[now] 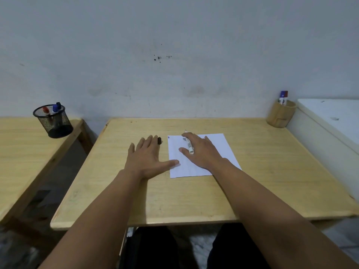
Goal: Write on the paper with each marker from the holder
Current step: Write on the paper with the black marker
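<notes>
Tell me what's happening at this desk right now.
A person sits at a wooden desk with a sheet of paper. The right hand holds an uncapped marker over the paper. The left hand lies flat, thumb on the paper's edge, a black cap at its fingertips. More markers wait in two holders.

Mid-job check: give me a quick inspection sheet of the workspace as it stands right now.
Surface: wooden desk, bare apart from the job's things.
Job's things: white paper flat at centre, small red and blue marks at its top left corner; uncapped marker in the right hand; black cap on the desk by the left fingertips; wooden holder at the far right corner with two markers; black mesh holder on the side table at left, with red and blue markers.
Clutter: nothing seen.
Grippers: left hand flat, thumb on the paper's edge; right hand over the paper, holding the marker.
Cables: nothing seen.
Surroundings: scuffed wall; white cabinet at right.
</notes>
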{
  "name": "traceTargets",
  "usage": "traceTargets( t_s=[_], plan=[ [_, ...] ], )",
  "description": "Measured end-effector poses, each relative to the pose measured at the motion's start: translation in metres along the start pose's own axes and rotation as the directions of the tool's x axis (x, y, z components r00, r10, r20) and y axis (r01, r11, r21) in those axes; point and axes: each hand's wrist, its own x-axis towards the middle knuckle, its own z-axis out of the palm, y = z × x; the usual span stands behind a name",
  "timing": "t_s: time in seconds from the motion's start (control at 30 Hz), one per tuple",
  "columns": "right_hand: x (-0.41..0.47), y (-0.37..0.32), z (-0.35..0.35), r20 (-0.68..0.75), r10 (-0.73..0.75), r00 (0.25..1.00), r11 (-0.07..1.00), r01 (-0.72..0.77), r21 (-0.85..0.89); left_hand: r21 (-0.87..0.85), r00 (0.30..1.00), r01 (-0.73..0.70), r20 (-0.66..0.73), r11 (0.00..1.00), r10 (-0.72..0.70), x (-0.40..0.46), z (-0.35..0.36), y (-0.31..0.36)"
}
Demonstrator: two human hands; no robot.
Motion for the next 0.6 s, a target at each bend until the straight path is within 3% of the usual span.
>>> traceTargets(
  t_s=[0.2, 0.27, 0.33, 0.37, 0.43, 0.6],
  plan=[
    [-0.002, -0.005, -0.007, -0.009, 0.007, 1.0, 1.0, -0.007, -0.014, -0.007, 1.0, 0.002, 0.003, 1.0, -0.002, -0.004, -0.002, 0.002],
    [-0.001, -0.003, -0.005, -0.014, -0.006, 1.0, 1.0, 0.006, -0.012, -0.028, 0.986, -0.012, -0.168, 1.0, 0.007, -0.008, 0.0, 0.001],
    [0.0, -0.001, -0.002, -0.02, -0.015, 1.0, 1.0, 0.015, -0.002, 0.016, 0.936, -0.103, -0.336, 0.995, 0.103, -0.012, 0.003, -0.001],
    [0.001, 0.0, -0.001, -0.022, -0.015, 1.0, 1.0, 0.015, 0.003, 0.046, 0.919, -0.161, -0.357, 0.986, 0.167, -0.013, 0.005, -0.001],
    [0.002, 0.0, -0.001, -0.025, -0.018, 1.0, 1.0, 0.018, 0.005, 0.063, 0.925, -0.221, -0.303, 0.973, 0.229, -0.015, 0.007, 0.0],
    [0.002, -0.001, -0.001, -0.03, -0.019, 0.999, 1.0, 0.019, -0.014, 0.087, 0.973, -0.197, -0.109, 0.977, 0.206, -0.022, 0.005, 0.004]
  ],
)
